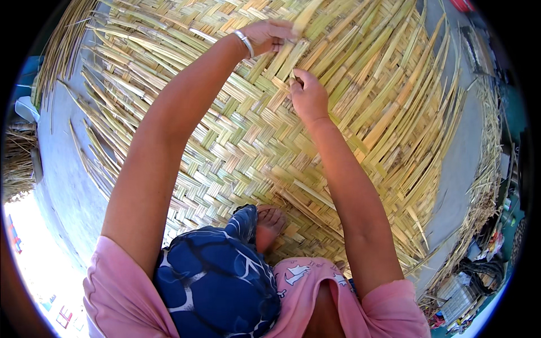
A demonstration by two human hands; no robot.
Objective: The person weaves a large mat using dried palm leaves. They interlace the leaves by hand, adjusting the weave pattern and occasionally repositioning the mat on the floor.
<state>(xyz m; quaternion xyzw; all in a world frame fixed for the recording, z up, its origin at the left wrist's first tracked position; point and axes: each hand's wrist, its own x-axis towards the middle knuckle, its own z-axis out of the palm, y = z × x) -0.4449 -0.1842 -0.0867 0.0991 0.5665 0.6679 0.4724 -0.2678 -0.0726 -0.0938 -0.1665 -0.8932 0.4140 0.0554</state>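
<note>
Overhead, notes taken standing beside the weaver:

Mat: large woven mat [242, 146] of flat yellow-green strips, lying on the grey floor [67, 186] and filling most of the view; loose strip ends fan out along its left and right edges.

Left hand: left hand [269, 35] at the far part of the mat, a silver bangle [244, 43] on the wrist; fingers curled and pressed together around a pale strip [301, 22] that rises past the fingertips.

Right hand: right hand [307, 96] just below the left, near it but apart; thumb and fingertips pinch the end of a strip at the weave.

Foot: bare foot [269, 221] resting on the near part of the mat, beside a blue patterned cloth [217, 281] over the knee.

Packages and signs: small coloured objects clustered at the lower right rim [484, 248], and a red shape at the top right; too small and bent by the lens to name.

Hidden: both palms face away; mat's far edge cut off by the frame; lower left washed out by glare.
</note>
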